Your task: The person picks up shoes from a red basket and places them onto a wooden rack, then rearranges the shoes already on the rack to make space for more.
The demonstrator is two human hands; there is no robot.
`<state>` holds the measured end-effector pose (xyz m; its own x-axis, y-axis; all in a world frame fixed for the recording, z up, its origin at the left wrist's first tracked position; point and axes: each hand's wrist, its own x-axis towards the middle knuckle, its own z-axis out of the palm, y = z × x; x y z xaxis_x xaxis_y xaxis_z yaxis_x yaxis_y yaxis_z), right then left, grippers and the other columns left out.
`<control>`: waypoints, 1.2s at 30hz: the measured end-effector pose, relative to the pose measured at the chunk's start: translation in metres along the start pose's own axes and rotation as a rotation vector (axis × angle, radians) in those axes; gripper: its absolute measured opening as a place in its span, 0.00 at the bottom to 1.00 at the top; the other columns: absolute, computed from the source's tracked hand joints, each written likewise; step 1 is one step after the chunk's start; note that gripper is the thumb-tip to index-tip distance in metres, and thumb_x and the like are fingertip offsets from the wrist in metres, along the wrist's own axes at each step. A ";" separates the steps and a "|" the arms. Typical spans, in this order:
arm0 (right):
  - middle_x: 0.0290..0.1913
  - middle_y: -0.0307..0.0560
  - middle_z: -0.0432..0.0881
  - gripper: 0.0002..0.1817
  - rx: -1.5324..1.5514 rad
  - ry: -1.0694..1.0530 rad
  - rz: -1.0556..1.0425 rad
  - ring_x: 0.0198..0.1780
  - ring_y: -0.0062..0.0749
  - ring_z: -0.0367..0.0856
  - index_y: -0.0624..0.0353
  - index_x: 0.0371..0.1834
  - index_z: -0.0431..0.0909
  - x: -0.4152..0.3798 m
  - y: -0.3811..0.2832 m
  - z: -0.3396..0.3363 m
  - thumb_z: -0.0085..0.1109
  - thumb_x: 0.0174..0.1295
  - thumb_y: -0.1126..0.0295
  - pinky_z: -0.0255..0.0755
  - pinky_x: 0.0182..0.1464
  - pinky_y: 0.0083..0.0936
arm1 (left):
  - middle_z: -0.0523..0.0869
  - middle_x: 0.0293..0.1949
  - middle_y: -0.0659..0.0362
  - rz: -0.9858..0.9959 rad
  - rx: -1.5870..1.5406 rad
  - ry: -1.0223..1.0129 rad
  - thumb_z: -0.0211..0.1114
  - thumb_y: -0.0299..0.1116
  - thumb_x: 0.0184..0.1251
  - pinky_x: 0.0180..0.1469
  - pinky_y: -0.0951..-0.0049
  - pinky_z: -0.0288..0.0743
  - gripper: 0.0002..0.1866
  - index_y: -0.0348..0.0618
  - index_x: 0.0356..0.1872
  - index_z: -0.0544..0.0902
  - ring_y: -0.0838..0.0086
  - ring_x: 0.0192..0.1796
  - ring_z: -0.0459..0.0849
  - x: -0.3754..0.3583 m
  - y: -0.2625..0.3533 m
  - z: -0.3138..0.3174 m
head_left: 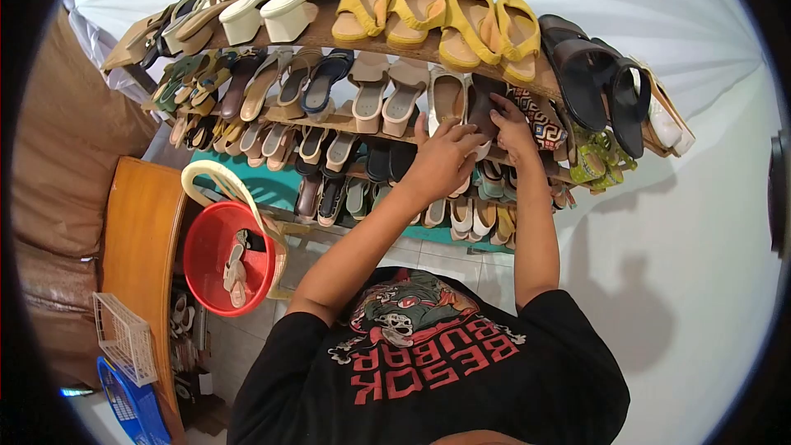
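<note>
On the second shelf of a shoe rack, a white sandal (447, 92) with a tan insole stands toe toward the back. My left hand (447, 156) is at its near end, thumb on one side and bent fingers on the other. Just right of it, the fingers of my right hand (514, 130) are closed on the edge of a dark brown slipper (484, 103). A shoe with a colourful geometric pattern (540, 122) lies right beside that hand. The undersides of my fingers are hidden.
Yellow sandals (420, 8) and black slippers (581, 74) line the top shelf (317, 29). More footwear fills the lower shelves. At left stand a red bucket (202, 259) with sandals inside, a wooden table (136, 222), a white basket (124, 338) and a blue basket (136, 404).
</note>
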<state>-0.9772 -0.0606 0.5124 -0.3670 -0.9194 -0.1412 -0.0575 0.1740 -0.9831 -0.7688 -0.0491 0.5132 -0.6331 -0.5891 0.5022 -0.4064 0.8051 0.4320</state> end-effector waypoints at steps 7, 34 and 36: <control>0.63 0.55 0.75 0.23 -0.119 0.069 -0.236 0.62 0.36 0.74 0.63 0.68 0.68 0.002 0.018 0.010 0.53 0.69 0.72 0.66 0.62 0.27 | 0.73 0.63 0.56 -0.016 -0.014 -0.031 0.66 0.31 0.59 0.69 0.37 0.49 0.22 0.53 0.57 0.78 0.58 0.65 0.72 -0.012 -0.005 0.004; 0.64 0.45 0.78 0.18 -0.416 0.238 -0.545 0.35 0.17 0.70 0.66 0.58 0.76 -0.073 0.021 0.058 0.54 0.63 0.80 0.66 0.37 0.17 | 0.68 0.70 0.56 0.297 -0.176 -0.129 0.64 0.31 0.61 0.71 0.34 0.44 0.27 0.50 0.64 0.74 0.60 0.75 0.60 -0.067 -0.041 -0.022; 0.62 0.41 0.80 0.19 -0.445 0.284 -0.576 0.22 0.12 0.61 0.67 0.58 0.77 -0.081 0.019 0.065 0.54 0.62 0.82 0.59 0.26 0.14 | 0.71 0.67 0.56 0.229 -0.272 -0.159 0.63 0.30 0.63 0.72 0.39 0.47 0.25 0.49 0.63 0.75 0.61 0.72 0.65 -0.107 -0.064 -0.024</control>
<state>-0.8879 -0.0058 0.4971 -0.3862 -0.7930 0.4712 -0.6558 -0.1232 -0.7448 -0.6595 -0.0395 0.4499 -0.7900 -0.3606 0.4958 -0.0661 0.8542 0.5158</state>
